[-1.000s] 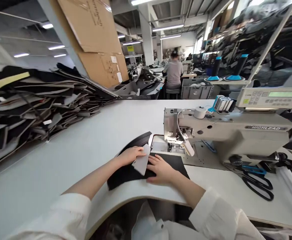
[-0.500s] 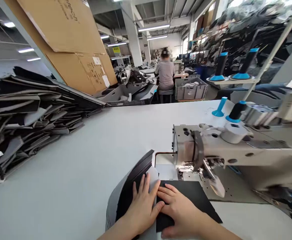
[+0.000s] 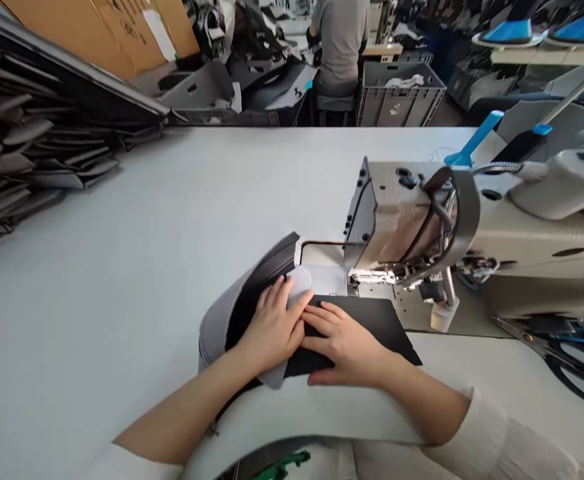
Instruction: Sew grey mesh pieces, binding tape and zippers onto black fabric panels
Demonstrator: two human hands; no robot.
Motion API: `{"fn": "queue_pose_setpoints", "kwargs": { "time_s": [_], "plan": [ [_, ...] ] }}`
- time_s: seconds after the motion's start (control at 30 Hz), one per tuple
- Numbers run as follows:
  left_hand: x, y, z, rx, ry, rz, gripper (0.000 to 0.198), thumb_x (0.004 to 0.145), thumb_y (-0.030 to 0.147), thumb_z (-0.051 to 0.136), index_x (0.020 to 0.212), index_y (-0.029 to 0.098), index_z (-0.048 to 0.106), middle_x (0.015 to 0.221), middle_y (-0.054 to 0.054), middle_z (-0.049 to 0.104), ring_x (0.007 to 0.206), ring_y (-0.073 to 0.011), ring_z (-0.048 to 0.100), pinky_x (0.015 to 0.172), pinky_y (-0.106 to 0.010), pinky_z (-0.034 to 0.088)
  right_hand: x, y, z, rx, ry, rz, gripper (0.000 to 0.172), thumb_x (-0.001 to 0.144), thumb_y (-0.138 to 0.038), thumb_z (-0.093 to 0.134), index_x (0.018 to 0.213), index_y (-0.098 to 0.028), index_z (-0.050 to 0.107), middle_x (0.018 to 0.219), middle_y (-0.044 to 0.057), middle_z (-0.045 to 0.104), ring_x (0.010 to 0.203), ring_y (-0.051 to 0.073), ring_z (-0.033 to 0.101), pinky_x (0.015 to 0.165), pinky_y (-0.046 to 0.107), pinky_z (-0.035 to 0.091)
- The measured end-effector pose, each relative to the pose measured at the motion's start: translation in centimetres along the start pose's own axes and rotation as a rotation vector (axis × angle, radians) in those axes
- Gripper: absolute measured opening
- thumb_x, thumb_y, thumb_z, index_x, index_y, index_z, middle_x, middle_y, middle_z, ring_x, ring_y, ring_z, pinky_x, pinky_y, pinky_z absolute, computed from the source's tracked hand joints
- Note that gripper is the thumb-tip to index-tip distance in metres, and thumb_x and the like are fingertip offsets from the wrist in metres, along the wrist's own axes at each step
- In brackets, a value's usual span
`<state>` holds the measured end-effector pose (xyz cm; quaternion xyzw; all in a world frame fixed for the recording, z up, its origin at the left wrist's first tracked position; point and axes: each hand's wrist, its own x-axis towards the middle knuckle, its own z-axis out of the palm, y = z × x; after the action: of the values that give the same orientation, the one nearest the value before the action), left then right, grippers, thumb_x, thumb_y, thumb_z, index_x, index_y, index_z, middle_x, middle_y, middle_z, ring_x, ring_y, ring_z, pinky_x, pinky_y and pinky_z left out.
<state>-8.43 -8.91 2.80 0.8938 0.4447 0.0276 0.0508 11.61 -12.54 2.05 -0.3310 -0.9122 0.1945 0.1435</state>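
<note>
My left hand [image 3: 272, 330] lies over a narrow light-grey strip [image 3: 299, 280] with a rounded end. Its fingers are stretched out, and the thumb side meets my right fingertips. Beneath the strip is a curved black piece [image 3: 245, 303] with a grey outer side and a stitched seam near its top. My right hand [image 3: 347, 343] rests flat, fingers extended, on a stiff black panel [image 3: 367, 313]. Just beyond the panel is the sewing machine's lit needle area [image 3: 372, 277], apart from both hands. The strip's middle is hidden under my left hand.
The sewing machine head [image 3: 407, 213] stands on the white table [image 3: 212, 193] at right. Black-handled scissors [image 3: 572, 367] lie at the right edge. Stacked dark pieces [image 3: 32, 140] fill the left. Behind are a blue spool [image 3: 475, 140], a grey crate [image 3: 397, 97] and a seated person [image 3: 342, 47].
My view has tilted down and come closer, so my forearms and the scissors now show. Both hands stay on the pieces, with little visible shift against them. The strip's lower end is now visible.
</note>
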Motion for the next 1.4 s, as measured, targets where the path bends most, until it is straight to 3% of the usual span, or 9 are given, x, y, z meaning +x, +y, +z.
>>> {"fn": "queue_pose_setpoints", "kwargs": {
  "time_s": [0.2, 0.3, 0.37, 0.53, 0.67, 0.8, 0.9, 1.13, 1.4],
  "plan": [
    [0.6, -1.3, -1.9, 0.004, -0.167, 0.032, 0.058, 0.087, 0.016, 0.038, 0.145, 0.015, 0.033, 0.152, -0.009, 0.03, 0.142, -0.028, 0.022, 0.114, -0.045, 0.029, -0.4, -1.7, 1.7, -0.203, 0.146, -0.029, 0.054, 0.086, -0.044, 0.062, 0.125, -0.008, 0.06, 0.133, 0.022, 0.052, 0.128, 0.034, 0.045, 0.109, 0.048, 0.038],
    [0.5, -1.6, -2.7, 0.056, -0.231, -0.002, 0.058, 0.087, 0.013, 0.033, 0.145, 0.015, 0.031, 0.154, -0.005, 0.026, 0.143, -0.027, 0.021, 0.114, -0.044, 0.029, -0.5, -2.5, 2.4, -0.343, 0.195, -0.04, 0.036, 0.09, -0.021, 0.055, 0.122, -0.006, 0.061, 0.126, 0.021, 0.058, 0.12, 0.033, 0.053, 0.104, 0.046, 0.045],
    [0.5, -1.4, -3.2, 0.105, -0.278, 0.011, 0.059, 0.087, 0.013, 0.034, 0.145, 0.014, 0.03, 0.155, -0.006, 0.024, 0.142, -0.0287, 0.021, 0.113, -0.045, 0.031, -1.1, -2.3, 2.3, -0.413, 0.19, -0.052, 0.035, 0.09, -0.008, 0.046, 0.122, -0.006, 0.061, 0.123, 0.02, 0.06, 0.117, 0.03, 0.056, 0.102, 0.043, 0.048],
    [1.3, 0.9, -4.3, 0.192, -0.406, 0.098, 0.069, 0.079, 0.0, 0.032, 0.146, 0.018, 0.027, 0.157, -0.006, 0.018, 0.143, -0.0289, 0.018, 0.11, -0.047, 0.033, -6.0, 1.0, 0.3, -0.382, 0.156, -0.066, 0.042, 0.092, -0.003, 0.033, 0.125, -0.008, 0.058, 0.129, 0.018, 0.057, 0.126, 0.026, 0.049, 0.106, 0.046, 0.043],
    [2.8, 3.8, -5.0, 0.158, -0.496, 0.179, 0.065, 0.08, 0.011, 0.042, 0.144, 0.012, 0.028, 0.156, -0.013, 0.018, 0.143, -0.0311, 0.017, 0.112, -0.046, 0.03, -9.9, 3.0, -1.3, -0.299, 0.094, -0.054, 0.052, 0.088, 0.003, 0.029, 0.13, -0.012, 0.054, 0.136, 0.013, 0.053, 0.133, 0.022, 0.041, 0.108, 0.048, 0.041],
    [4.8, 5.2, -5.0, 0.162, -0.461, 0.225, 0.057, 0.08, 0.023, 0.049, 0.135, 0.009, 0.04, 0.15, -0.015, 0.03, 0.134, -0.0311, 0.033, 0.105, -0.043, 0.038, -9.3, 1.8, -1.9, -0.362, 0.042, 0.058, 0.048, 0.087, -0.003, 0.04, 0.132, -0.014, 0.053, 0.139, 0.015, 0.049, 0.13, 0.033, 0.042, 0.102, 0.059, 0.04],
    [5.6, 5.0, -4.5, 0.206, -0.38, 0.245, 0.055, 0.082, 0.018, 0.046, 0.137, 0.014, 0.041, 0.149, -0.011, 0.035, 0.129, -0.0286, 0.038, 0.102, -0.041, 0.041, -7.7, 0.7, -1.5, -0.439, 0.066, 0.144, 0.045, 0.088, -0.008, 0.045, 0.133, -0.01, 0.052, 0.137, 0.02, 0.049, 0.126, 0.039, 0.045, 0.097, 0.06, 0.042],
    [5.9, 3.4, -3.4, 0.277, -0.345, 0.4, 0.074, 0.078, -0.002, 0.034, 0.146, 0.026, 0.029, 0.154, 0.0, 0.027, 0.137, -0.0232, 0.029, 0.106, -0.042, 0.034, -9.5, 3.3, -1.6, -0.357, 0.067, -0.096, 0.044, 0.09, -0.002, 0.037, 0.13, -0.009, 0.054, 0.135, 0.016, 0.053, 0.129, 0.031, 0.044, 0.105, 0.053, 0.04],
    [6.7, 3.6, -2.9, 0.192, -0.29, 0.352, 0.072, 0.077, 0.0, 0.035, 0.142, 0.029, 0.038, 0.151, 0.002, 0.035, 0.133, -0.0226, 0.033, 0.104, -0.04, 0.035, -8.5, 1.9, -2.0, -0.343, 0.077, 0.005, 0.044, 0.09, -0.004, 0.041, 0.13, -0.014, 0.056, 0.135, 0.013, 0.053, 0.128, 0.034, 0.045, 0.103, 0.057, 0.04]
  ]
}}
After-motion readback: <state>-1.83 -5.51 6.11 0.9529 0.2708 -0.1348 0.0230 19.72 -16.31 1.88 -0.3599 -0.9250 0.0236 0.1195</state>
